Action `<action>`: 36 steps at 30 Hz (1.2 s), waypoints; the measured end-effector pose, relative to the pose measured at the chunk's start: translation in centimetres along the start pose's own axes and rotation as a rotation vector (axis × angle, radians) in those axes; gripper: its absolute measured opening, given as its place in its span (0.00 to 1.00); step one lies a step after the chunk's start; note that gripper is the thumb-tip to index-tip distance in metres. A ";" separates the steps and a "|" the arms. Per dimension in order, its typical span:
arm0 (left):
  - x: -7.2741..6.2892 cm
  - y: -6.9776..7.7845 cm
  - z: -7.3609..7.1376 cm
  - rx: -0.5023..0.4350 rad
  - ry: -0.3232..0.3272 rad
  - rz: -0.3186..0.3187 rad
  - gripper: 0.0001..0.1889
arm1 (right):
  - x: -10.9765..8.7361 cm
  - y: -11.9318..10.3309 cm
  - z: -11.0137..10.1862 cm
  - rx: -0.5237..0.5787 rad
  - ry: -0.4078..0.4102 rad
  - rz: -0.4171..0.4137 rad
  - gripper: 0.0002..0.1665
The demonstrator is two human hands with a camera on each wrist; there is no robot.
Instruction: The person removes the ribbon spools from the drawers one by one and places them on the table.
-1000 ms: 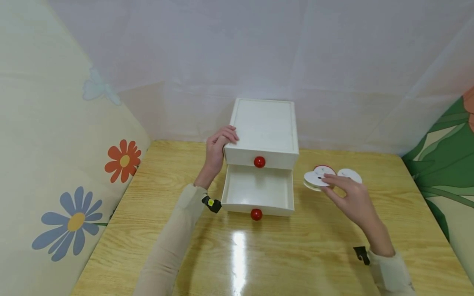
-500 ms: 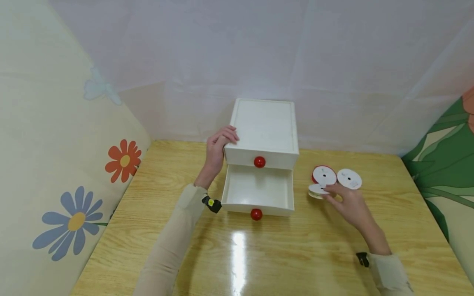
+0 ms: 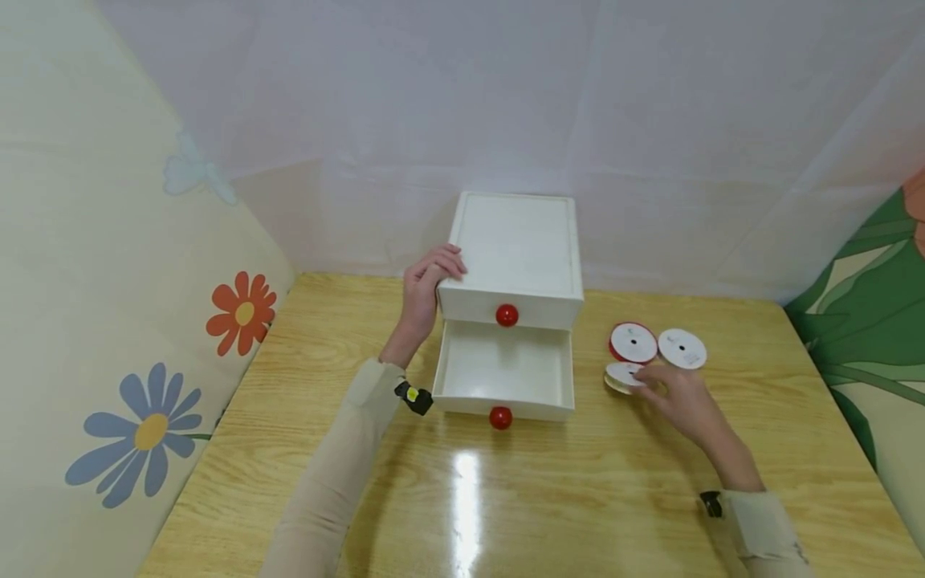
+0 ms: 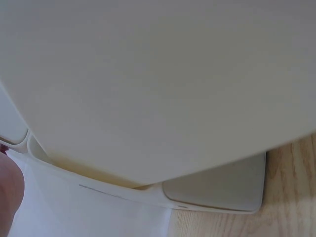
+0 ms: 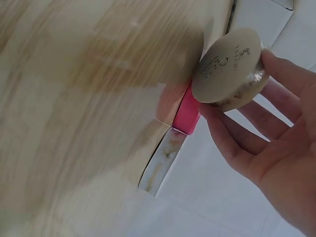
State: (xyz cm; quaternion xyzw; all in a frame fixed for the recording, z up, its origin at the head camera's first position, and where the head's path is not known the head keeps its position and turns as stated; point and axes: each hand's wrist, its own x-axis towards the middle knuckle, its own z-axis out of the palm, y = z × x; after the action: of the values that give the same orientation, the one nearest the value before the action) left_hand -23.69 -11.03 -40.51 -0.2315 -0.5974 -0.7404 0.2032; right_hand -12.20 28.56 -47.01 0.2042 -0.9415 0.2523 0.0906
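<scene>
My left hand (image 3: 429,285) rests on the upper left edge of a white two-drawer box (image 3: 516,245), with its fingers lying over the top. The lower drawer (image 3: 506,369) is pulled out, the upper one pushed in; each has a red ball knob (image 3: 501,417). My right hand (image 3: 679,397) pinches a ribbon spool (image 5: 229,69) with pale discs at its rim, between thumb and fingers. It is tilted in the right wrist view. Just behind it lie a red ribbon spool (image 3: 633,343) and a white-faced spool (image 3: 682,348), side by side.
The shiny wood-grain table (image 3: 564,498) carries everything. Behind stands a pale cloth backdrop (image 3: 405,104); flower-printed panels border the left and right sides. Black wrist straps (image 3: 414,397) show by both sleeves. White plastic fills most of the left wrist view.
My right hand has drawn the pinched spool toward me, off its overlap with the red one, and lowered it in front of the other two. The left hand has stayed still.
</scene>
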 end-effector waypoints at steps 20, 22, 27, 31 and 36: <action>0.0 0.0 0.1 -0.016 0.006 0.002 0.18 | 0.6 -0.1 0.6 -0.075 -0.152 0.048 0.07; 0.0 0.1 0.1 -0.016 0.007 0.003 0.17 | 0.6 -0.3 0.6 -0.070 -0.168 0.069 0.07; 0.0 0.2 0.0 0.000 0.008 0.005 0.13 | 0.8 -0.5 0.5 -0.052 -0.193 0.048 0.05; 0.0 0.3 -0.1 0.012 0.010 0.001 0.12 | 1.2 -1.2 0.3 -0.047 -0.195 0.031 0.09; -0.1 0.2 0.0 0.013 0.006 -0.011 0.12 | 1.4 -3.4 -0.7 0.008 -0.170 0.057 0.15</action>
State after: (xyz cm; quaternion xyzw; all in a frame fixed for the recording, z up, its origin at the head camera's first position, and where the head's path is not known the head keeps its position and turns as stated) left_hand -23.48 -11.06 -40.44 -0.2248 -0.6030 -0.7381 0.2026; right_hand -11.98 25.71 -44.52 0.1984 -0.9503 0.2400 0.0022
